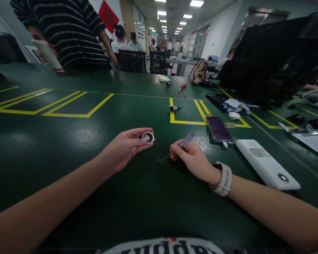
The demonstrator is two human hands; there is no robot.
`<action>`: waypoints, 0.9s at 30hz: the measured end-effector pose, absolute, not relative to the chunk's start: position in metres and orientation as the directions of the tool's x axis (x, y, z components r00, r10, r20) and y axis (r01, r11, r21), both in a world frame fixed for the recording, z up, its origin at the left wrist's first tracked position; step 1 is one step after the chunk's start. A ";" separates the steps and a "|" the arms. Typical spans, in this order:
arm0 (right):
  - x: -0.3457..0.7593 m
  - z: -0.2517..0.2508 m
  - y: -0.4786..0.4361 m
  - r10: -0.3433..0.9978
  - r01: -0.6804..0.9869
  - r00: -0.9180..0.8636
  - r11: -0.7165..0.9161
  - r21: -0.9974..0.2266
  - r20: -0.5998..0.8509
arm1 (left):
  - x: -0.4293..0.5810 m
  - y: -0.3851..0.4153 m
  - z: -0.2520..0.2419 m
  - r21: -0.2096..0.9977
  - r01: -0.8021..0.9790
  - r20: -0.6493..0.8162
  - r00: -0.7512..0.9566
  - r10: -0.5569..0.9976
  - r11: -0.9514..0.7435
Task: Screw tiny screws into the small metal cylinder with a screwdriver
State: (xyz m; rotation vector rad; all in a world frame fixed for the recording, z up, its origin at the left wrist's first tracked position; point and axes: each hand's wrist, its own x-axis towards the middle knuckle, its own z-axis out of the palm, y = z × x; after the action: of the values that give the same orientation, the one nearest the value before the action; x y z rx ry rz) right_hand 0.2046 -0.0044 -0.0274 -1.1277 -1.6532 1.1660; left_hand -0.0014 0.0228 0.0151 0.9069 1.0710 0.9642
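My left hand (127, 146) holds a round silver metal part (147, 138), its hollow dark inside turned up towards me, between thumb and fingers. To the right, my right hand (189, 155) grips a screwdriver (186, 140) with a clear purplish handle. Its thin shaft slants down and left. At the tip lie a few small dark screws (160, 161) on the green table; whether the tip touches one I cannot tell. A watch with a pale strap (224, 179) is on my right wrist.
Further off on the table (116, 211) lie a metal part with a shaft (175, 109) and a red screwdriver (183, 86). To my right are a phone-like pixelated object (219, 129), a white power bank (266, 164) and a clipboard (311, 137). A person in a striped top (69, 31) stands across the table.
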 end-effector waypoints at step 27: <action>0.203 -0.023 -0.026 0.523 0.434 -0.529 0.844 -0.316 0.668 | 0.005 0.012 0.012 0.971 -0.049 -0.222 0.198 0.955 0.236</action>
State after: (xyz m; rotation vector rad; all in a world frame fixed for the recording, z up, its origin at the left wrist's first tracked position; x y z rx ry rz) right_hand 0.2030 -0.0260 -0.0235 -0.6933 -2.2071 0.1404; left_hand 0.0046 0.0118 0.0115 1.0724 1.1182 0.9348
